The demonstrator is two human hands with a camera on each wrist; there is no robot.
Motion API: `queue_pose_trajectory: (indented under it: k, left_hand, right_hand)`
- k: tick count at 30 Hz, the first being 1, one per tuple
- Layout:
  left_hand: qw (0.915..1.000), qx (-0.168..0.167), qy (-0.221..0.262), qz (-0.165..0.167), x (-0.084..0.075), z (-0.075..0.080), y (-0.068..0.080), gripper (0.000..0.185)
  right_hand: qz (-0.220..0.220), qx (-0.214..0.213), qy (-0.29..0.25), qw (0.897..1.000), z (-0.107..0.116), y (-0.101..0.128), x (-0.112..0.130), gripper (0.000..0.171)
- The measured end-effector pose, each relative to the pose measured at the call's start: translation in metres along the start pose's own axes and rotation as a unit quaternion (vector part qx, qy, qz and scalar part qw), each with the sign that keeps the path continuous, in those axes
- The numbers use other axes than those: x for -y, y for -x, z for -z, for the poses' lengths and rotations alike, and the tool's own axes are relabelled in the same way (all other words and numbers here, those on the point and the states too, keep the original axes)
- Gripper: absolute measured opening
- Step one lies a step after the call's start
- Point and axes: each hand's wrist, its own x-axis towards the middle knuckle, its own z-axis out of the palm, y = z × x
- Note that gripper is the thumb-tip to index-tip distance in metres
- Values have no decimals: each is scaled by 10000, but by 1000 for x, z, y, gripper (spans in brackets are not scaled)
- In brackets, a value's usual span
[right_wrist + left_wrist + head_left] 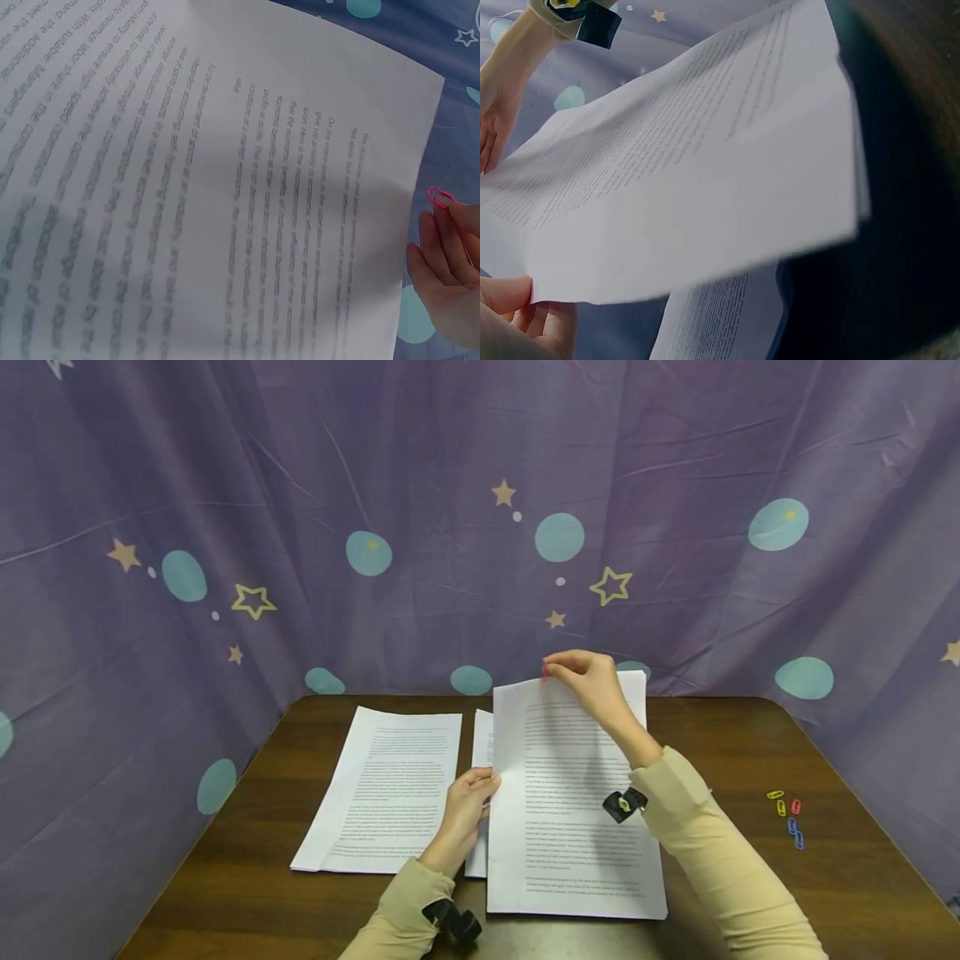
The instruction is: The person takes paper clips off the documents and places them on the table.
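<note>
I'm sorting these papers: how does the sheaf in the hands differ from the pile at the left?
The held sheaf is gripped by the left hand and right hand, its top raised; the left pile lies flat, untouched. A pink paper clip sits at the right hand's fingers; none shows on the left pile. Both are white printed pages.

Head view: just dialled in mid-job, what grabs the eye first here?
The printed sheets at table centre, their far edge raised by the right hand, which also holds a pink paperclip at the top edge. The left hand grips the sheets' left edge, with a second stack lying flat to its left. Coloured paperclips lie on the brown table at the right, before a purple starry backdrop.
</note>
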Motion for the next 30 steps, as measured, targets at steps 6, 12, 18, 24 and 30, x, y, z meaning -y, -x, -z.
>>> queue_pose_trajectory:
  k: [6,12,18,24,30]
  left_hand:
    - [10000,-45,-9,-20,0,2,1,20]
    - [10000,-66,-34,12,-2,4,2,21]
    - [10000,-59,-55,53,-3,5,2,24]
    - [9998,-142,-88,67,0,7,0,25]
    - [9999,-160,17,24,-1,9,1,20]
  right_hand:
    - [-88,-3,73,9999,8,3,-1,21]
    - [-244,22,170,9996,16,12,11,22]
    - [-245,72,47,9997,24,14,-8,25]
    - [-302,-19,60,9995,33,26,8,23]
    - [-292,-175,287,9990,43,33,7,22]
